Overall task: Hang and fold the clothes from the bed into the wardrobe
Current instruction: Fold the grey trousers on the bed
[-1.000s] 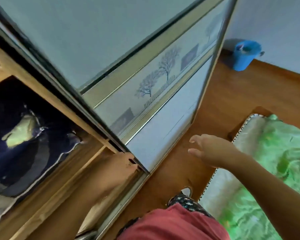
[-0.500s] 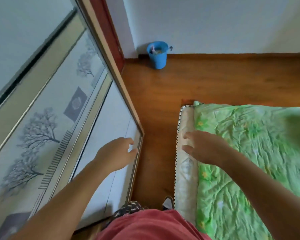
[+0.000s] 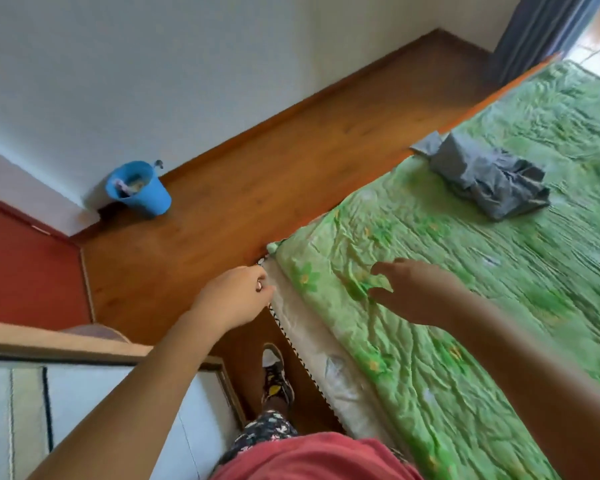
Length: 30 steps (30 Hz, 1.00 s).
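OK, grey garment [image 3: 489,181] is on the bed [image 3: 499,323], far end, close to the floor-side edge. It's crumpled in a heap w/ one corner flopping toward that edge, well apart from both hands. Only clothing I can see on the green floral sheet. Looks like thin woven cloth, prob light and totally limp: it'll sag and drape however it's lifted, not slippery, nothing to break. Can't tell what sort of garment it is from the heap. Best bet imo: pinch it at a hem or top edge w/ both hands and shake it out. Scooping the lump from the middle would likely bring it up tangled.

Hands now. Right hand [image 3: 416,292] is out over the near corner of the sheet, arm stretched fwd, palm down. Its fingers are spread wide, a bit hooked, holding nothing. Hovering, though I can't tell if it brushes the sheet. Left hand [image 3: 234,297] is just beside the mattress corner, over the wooden floor [image 3: 291,161], fingers loosely curled, nothing in them afaics. It's v. close to the zigzag trim; touching or not, can't say. Wardrobe door [image 3: 101,410] sits down at the person's left, blue bucket [image 3: 139,188] by the wall. Garment's a long reach away, so I'd guess a step along the bed comes first.
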Each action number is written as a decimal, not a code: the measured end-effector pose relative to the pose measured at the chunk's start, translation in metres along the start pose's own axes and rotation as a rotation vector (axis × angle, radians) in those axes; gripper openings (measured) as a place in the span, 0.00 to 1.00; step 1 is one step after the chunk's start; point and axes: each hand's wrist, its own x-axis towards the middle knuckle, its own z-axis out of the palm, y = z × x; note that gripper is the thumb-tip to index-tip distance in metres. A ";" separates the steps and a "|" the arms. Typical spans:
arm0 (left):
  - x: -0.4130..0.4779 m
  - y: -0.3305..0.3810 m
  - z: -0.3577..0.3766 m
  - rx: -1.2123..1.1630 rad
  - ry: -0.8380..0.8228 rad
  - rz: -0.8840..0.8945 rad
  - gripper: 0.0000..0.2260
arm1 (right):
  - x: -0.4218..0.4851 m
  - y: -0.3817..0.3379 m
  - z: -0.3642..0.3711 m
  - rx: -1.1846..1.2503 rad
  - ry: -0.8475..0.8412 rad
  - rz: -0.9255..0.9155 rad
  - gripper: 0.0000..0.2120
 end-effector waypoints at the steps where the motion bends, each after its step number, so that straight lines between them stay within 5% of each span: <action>1: 0.022 -0.001 -0.007 0.019 -0.011 0.038 0.15 | 0.008 -0.002 -0.004 0.010 0.012 0.037 0.23; 11: 0.176 -0.042 -0.113 0.181 -0.084 0.311 0.20 | 0.099 -0.069 -0.055 0.122 0.105 0.290 0.22; 22: 0.221 -0.069 -0.152 0.180 -0.064 0.376 0.20 | 0.155 -0.085 -0.079 0.126 0.137 0.298 0.23; 30: 0.323 -0.146 -0.201 0.122 -0.031 0.416 0.21 | 0.276 -0.138 -0.115 0.117 0.161 0.315 0.22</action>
